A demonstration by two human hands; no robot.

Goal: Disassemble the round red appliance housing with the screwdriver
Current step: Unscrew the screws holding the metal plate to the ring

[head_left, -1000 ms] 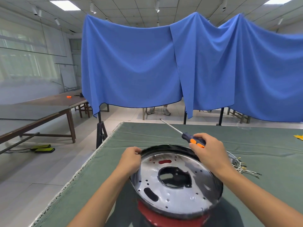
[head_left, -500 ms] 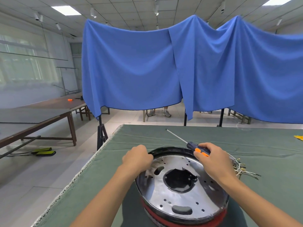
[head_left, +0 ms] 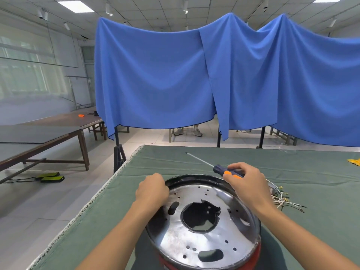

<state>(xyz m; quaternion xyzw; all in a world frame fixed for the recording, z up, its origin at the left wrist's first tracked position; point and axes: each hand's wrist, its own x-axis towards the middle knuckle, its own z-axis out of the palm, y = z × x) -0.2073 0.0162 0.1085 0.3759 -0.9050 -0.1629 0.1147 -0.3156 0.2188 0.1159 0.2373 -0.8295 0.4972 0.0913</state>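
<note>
The round red appliance housing (head_left: 257, 252) stands on the green table, its shiny metal base plate (head_left: 175, 238) facing up with a large dark hole in the middle and several small holes. My left hand (head_left: 152, 190) grips the housing's far-left rim. My right hand (head_left: 247, 182) rests at the far-right rim and holds the screwdriver (head_left: 220, 169) by its dark blue and orange handle. The thin shaft points away and to the left, above the table.
A bundle of loose wires with metal terminals (head_left: 282, 199) lies right of the housing. The green cloth table (head_left: 292, 168) ends at a frayed left edge. A yellow object (head_left: 354, 161) sits at far right. Blue curtains hang behind; wooden tables stand left.
The housing has turned under my hands: the oval slot went from the near left to the near edge. My left hand slid along the left rim; the right hand stayed at the far rim.
</note>
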